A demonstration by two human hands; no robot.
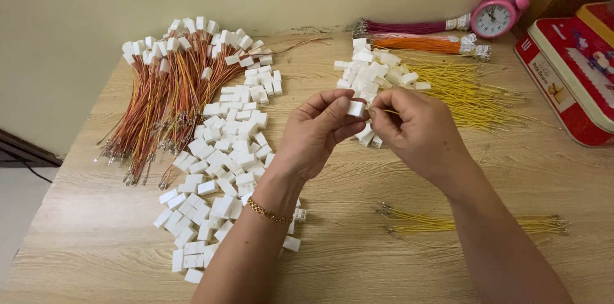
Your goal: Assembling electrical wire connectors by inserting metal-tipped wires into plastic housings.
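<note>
Connector-and-wire-strewn wooden table (102, 240)

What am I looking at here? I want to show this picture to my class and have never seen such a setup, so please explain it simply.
There is no machine: a person works with two bare hands, filmed by a camera on their head that looks down at a wooden table. The left hand pinches a small white plastic connector; the right hand holds a thin yellow wire at it. To the left lie loose white connectors and finished connectors with orange and yellow wires. Behind the hands are more connectors, loose yellow wires, tied wire bundles, a pink alarm clock and a red tin.
</note>
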